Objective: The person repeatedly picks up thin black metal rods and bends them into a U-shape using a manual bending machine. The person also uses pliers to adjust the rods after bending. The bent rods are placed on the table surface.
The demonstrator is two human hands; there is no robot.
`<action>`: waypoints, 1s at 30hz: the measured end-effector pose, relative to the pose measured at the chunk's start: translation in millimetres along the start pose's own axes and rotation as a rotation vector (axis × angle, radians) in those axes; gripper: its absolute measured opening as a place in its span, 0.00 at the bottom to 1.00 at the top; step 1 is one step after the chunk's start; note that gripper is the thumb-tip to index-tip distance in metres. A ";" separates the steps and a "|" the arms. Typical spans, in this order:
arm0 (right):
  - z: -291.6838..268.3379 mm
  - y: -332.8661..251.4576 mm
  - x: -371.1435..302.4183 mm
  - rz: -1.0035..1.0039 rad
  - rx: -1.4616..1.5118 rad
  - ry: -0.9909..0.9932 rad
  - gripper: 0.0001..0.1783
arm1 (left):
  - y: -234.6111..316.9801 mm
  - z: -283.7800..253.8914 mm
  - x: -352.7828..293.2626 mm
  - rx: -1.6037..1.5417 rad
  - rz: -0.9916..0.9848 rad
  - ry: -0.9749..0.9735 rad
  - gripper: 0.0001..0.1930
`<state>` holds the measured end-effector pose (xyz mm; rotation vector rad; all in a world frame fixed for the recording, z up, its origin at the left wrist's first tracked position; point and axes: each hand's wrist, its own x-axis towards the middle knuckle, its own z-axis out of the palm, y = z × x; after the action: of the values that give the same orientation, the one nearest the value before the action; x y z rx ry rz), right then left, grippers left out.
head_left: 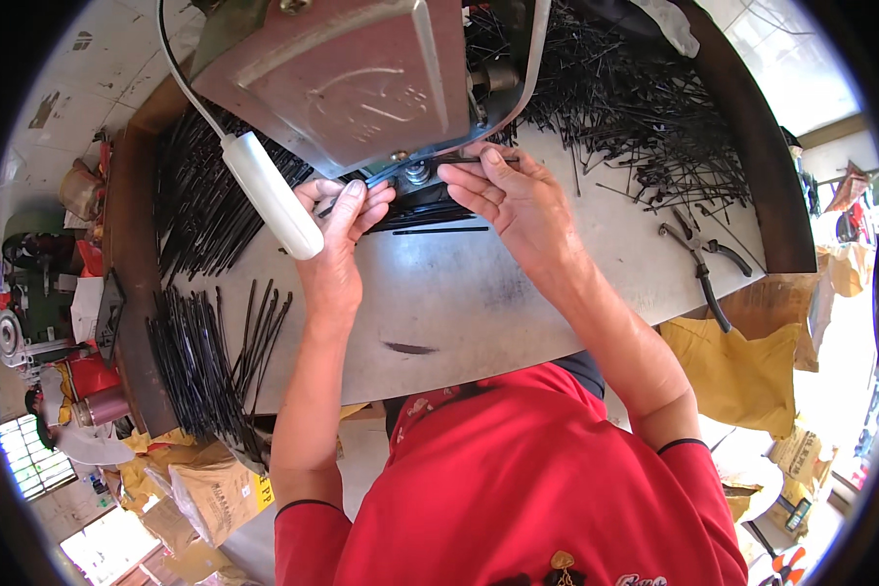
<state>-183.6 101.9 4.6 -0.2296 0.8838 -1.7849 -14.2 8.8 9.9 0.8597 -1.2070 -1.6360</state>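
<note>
Both my hands are at the working point under a reddish-brown metal machine head (pixel 352 93). The fingers of my left hand (pixel 334 239) are pinched on a thin dark rod beside the machine's small round metal fitting (pixel 417 174). On the other side of that fitting, my right hand (pixel 518 200) grips a thin black rod (pixel 459 159) between thumb and fingers. Whether both hands hold one rod or two, I cannot tell. Just below the fitting, several black rods lie on the metal tabletop, one loose rod (pixel 441 230) nearest me.
A white tube lamp (pixel 273 195) hangs by my left hand. Black rods are heaped at the back right (pixel 635 107), piled at the left (pixel 200 195) and bundled at the front left (pixel 190 356). Pliers (pixel 698 254) lie near the right edge, by the raised dark rim (pixel 772 195).
</note>
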 end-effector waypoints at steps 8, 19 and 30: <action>-4.6 7.3 -0.2 -0.055 0.037 -0.008 0.15 | -4.8 7.8 -2.2 -0.020 -0.019 0.022 0.09; 2.6 -27.9 9.6 0.160 -0.226 -0.050 0.15 | 14.5 -2.8 13.3 0.110 -0.208 -0.030 0.11; 0.5 -20.2 9.8 0.056 -0.011 -0.053 0.12 | 2.5 0.2 15.5 -0.084 -0.223 0.159 0.15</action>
<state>-202.2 95.9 15.8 -0.2561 0.8540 -1.7154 -19.2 -6.0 12.0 1.0803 -0.9530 -1.7447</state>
